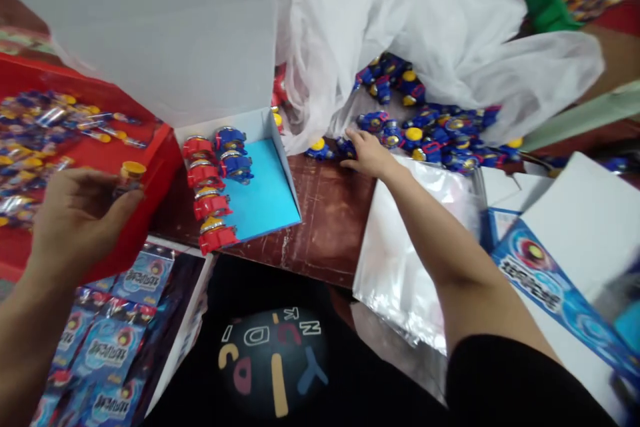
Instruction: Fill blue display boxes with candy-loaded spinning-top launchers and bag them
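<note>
My left hand (83,213) is closed around a small clear tube with a yellow cap (133,172), held upright near the red bin's edge. My right hand (371,155) reaches to the near edge of a pile of blue toy watches (450,130), its thumb and fingers apart around one blue toy watch (345,146). Between my hands lies an open box with a light blue bottom (263,190). Along its left side runs a column of several red toy watches (206,175). Two blue toy watches (236,167) sit beside them at the far end.
The red bin (155,153) at left holds many capped tubes. A white plastic bag (400,0) drapes behind the pile. Silvery clear bags (400,253) lie under my right arm. Blue printed packets (107,350) fill a box at lower left; printed cartons (540,267) stand right.
</note>
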Demonstrator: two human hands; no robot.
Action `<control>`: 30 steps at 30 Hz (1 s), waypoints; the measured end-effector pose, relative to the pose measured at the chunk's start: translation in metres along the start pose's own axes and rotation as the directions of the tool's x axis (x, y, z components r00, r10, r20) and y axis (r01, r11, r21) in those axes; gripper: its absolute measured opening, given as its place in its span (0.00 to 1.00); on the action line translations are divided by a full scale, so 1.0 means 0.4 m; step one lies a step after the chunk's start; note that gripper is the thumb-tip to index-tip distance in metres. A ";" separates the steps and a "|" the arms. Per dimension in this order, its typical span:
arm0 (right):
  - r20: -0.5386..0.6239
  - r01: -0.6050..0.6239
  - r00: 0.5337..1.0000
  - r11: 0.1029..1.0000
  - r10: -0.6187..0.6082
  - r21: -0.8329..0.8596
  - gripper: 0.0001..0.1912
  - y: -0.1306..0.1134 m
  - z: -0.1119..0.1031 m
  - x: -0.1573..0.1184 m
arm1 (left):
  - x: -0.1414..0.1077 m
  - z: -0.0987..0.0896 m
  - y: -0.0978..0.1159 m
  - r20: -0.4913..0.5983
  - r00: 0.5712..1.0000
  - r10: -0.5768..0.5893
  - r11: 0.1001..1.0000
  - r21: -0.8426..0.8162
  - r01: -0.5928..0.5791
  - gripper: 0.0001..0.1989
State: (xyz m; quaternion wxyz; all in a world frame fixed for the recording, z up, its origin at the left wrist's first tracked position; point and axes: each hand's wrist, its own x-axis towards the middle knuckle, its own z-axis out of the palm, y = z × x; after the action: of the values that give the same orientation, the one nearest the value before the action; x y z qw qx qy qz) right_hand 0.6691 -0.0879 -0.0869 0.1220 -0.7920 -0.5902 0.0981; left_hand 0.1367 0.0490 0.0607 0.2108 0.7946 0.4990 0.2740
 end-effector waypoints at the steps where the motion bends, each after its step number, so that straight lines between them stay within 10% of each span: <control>1: 0.006 -0.007 1.000 1.000 0.007 -0.006 0.40 0.000 -0.005 -0.015 | -0.030 0.004 0.037 0.015 1.000 0.015 0.996 -0.085 -0.014 0.17; 6: -0.154 0.199 0.972 0.969 -0.176 0.147 0.33 -0.091 -0.061 -0.154 | -0.201 0.041 0.205 0.247 0.963 0.111 0.963 -0.265 -0.043 0.18; 11: -0.281 0.680 0.733 0.647 -0.620 0.344 0.26 -0.310 -0.119 -0.342 | -0.252 0.187 0.266 0.652 0.715 0.250 0.890 -0.446 0.095 0.14; 15: -0.257 0.720 0.694 0.662 -0.673 0.210 0.22 -0.401 -0.136 -0.409 | -0.237 0.242 0.273 0.703 0.641 0.307 0.890 -0.451 0.070 0.14; 19: -0.239 0.736 0.670 0.671 -0.703 0.089 0.18 -0.405 -0.146 -0.423 | -0.238 0.235 0.276 0.607 0.625 0.491 0.866 -0.419 -0.273 0.10; 23: -0.113 0.555 0.780 0.598 -0.616 0.578 0.16 -0.416 -0.130 -0.434 | -0.251 0.240 0.256 0.380 0.535 0.754 0.641 -0.249 -0.726 0.12; 27: 0.298 -0.189 0.868 0.291 -0.397 0.938 0.23 -0.445 -0.104 -0.448 | -0.239 0.234 0.225 0.240 0.347 0.906 0.367 -0.044 -0.929 0.19; 30: 0.312 -0.210 0.897 0.319 -0.312 0.924 0.24 -0.458 -0.126 -0.444 | -0.213 0.208 0.225 0.285 0.447 0.848 0.485 -0.077 -0.871 0.25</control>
State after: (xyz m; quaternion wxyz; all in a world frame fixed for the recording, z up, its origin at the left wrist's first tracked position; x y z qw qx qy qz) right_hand 0.4669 -0.2120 0.0197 0.4273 -0.5059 -0.4568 0.5940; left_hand 0.2213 -0.0708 0.0331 0.0801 0.9754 0.0029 0.2052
